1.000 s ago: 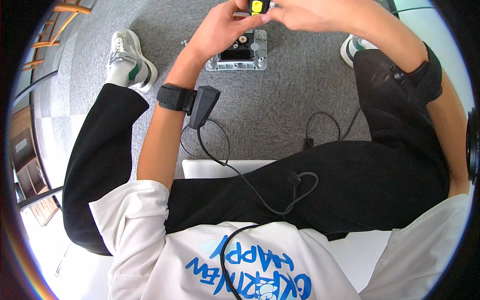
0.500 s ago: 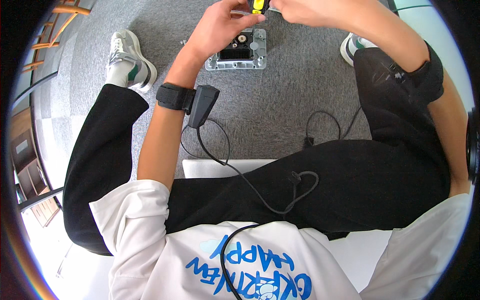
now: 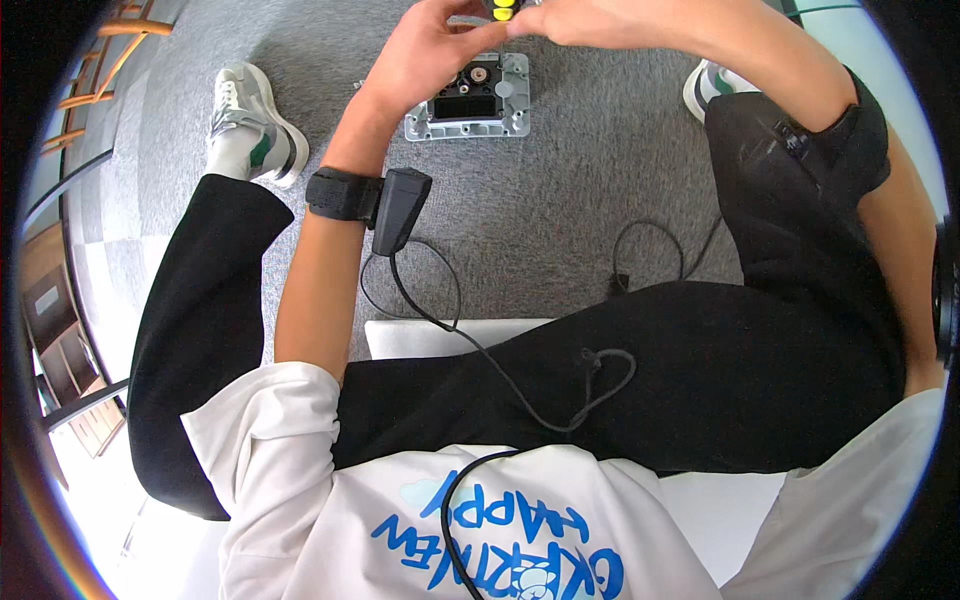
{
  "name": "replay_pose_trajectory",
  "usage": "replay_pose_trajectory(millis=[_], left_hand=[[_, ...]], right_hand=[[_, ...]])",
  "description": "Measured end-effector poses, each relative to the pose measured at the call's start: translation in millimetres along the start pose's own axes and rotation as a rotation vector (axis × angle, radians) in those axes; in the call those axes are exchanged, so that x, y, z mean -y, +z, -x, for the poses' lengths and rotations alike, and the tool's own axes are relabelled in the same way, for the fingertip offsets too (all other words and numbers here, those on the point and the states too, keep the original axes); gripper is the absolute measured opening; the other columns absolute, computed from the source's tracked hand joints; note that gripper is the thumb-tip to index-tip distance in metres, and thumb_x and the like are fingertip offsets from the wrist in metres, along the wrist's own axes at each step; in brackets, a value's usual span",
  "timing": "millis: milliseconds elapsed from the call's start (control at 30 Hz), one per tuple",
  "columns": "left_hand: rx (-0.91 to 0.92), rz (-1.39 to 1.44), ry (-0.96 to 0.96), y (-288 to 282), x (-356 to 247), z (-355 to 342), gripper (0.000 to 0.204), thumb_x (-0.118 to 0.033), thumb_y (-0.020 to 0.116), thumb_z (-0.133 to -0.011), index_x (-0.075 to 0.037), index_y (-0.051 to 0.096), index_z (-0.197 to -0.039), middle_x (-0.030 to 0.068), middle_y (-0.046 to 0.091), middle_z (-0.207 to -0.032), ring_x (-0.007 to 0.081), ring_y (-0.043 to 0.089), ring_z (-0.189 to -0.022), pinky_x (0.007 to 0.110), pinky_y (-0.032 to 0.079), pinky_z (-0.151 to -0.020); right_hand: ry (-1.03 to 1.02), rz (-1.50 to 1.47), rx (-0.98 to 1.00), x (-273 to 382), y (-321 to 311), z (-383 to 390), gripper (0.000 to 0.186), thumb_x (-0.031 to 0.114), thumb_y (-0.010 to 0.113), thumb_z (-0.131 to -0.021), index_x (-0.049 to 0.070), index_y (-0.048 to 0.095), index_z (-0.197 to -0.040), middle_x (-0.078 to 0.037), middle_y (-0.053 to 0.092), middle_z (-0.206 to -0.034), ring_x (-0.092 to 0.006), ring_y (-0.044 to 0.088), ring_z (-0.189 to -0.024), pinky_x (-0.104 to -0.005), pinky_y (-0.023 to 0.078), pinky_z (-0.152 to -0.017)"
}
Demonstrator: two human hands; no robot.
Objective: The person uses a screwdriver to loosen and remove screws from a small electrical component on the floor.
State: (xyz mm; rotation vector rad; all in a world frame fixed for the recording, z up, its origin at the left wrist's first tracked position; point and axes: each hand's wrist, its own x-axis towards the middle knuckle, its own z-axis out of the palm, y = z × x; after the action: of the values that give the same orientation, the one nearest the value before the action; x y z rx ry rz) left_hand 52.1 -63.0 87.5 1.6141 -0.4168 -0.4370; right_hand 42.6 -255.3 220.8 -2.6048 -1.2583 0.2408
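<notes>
At the top edge of the view my two hands meet around a small yellow-and-black object (image 3: 503, 11), largely cut off by the frame, so its kind does not show. My left hand (image 3: 425, 48) is closed with its thumb stretched along the object's near side. My right hand (image 3: 600, 22) comes from the right, its fingers pinched at the same object, touching the left thumb. Below and partly behind my left hand lies an open grey casing (image 3: 515, 98) on the carpet, with a black inner part and a small round wheel (image 3: 479, 74) in it.
A black strap with a box-like device (image 3: 402, 210) sits on my left wrist, and its cable (image 3: 490, 355) runs across my lap. Another cable (image 3: 650, 228) lies on the grey carpet (image 3: 540, 220). My shoes flank the casing; wooden chair legs (image 3: 130, 28) stand far left.
My hands have drawn closer together, the right one shifting left until it meets the left thumb. Less of the yellow-and-black object shows. The casing stays on the carpet.
</notes>
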Motion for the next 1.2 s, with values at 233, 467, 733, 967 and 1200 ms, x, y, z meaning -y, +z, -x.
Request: replay_pose_trajectory(millis=[233,467,733,967,1200], left_hand=[[0.077,-0.290,0.529,-9,22,-25,0.025,-0.003,0.079,-0.088,0.003,0.069,-0.111,0.0030,0.073,-0.105,0.0108,0.065,-0.096,0.030,0.053,-0.083],[0.297,0.018,-0.007,-11,3,-30,0.048,-0.004,0.079,-0.090,-0.001,0.059,-0.134,0.0045,0.069,-0.127,0.0137,0.065,-0.112,0.030,0.053,-0.095],[0.290,-0.092,0.114,-27,1,-41,0.044,-0.005,0.083,-0.084,-0.002,0.067,-0.125,0.0042,0.073,-0.118,0.0117,0.064,-0.109,0.031,0.054,-0.093],[0.137,-0.384,0.312,9,-8,-43,0.038,-0.008,0.075,-0.087,-0.001,0.068,-0.124,0.0104,0.074,-0.116,0.0197,0.066,-0.112,0.038,0.054,-0.094],[0.279,-0.339,-0.048,-61,23,-38,0.026,-0.007,0.075,-0.094,-0.001,0.072,-0.118,0.0063,0.073,-0.116,0.0145,0.068,-0.108,0.030,0.054,-0.091]], right_hand=[[0.299,0.086,0.066,4,-5,-15,0.041,0.033,0.056,-0.100,-0.006,0.066,-0.108,-0.026,0.073,-0.092,-0.0424,0.073,-0.088,-0.0461,0.059,-0.079],[0.030,-0.001,0.020,-23,0,-9,0.033,0.007,0.064,-0.085,-0.005,0.063,-0.115,-0.027,0.073,-0.097,-0.0404,0.073,-0.089,-0.0470,0.059,-0.079],[0.153,-0.083,-0.204,1,9,4,0.039,0.025,0.064,-0.095,-0.007,0.062,-0.117,-0.027,0.073,-0.101,-0.0389,0.072,-0.098,-0.0464,0.059,-0.083],[0.161,0.155,0.001,-29,19,-4,0.024,0.020,0.066,-0.089,-0.002,0.073,-0.097,-0.023,0.075,-0.090,-0.0381,0.075,-0.082,-0.0458,0.060,-0.072],[-0.016,-0.145,-0.153,-25,20,8,0.024,0.003,0.065,-0.082,-0.005,0.066,-0.105,-0.028,0.070,-0.095,-0.0429,0.069,-0.096,-0.0476,0.055,-0.086]])
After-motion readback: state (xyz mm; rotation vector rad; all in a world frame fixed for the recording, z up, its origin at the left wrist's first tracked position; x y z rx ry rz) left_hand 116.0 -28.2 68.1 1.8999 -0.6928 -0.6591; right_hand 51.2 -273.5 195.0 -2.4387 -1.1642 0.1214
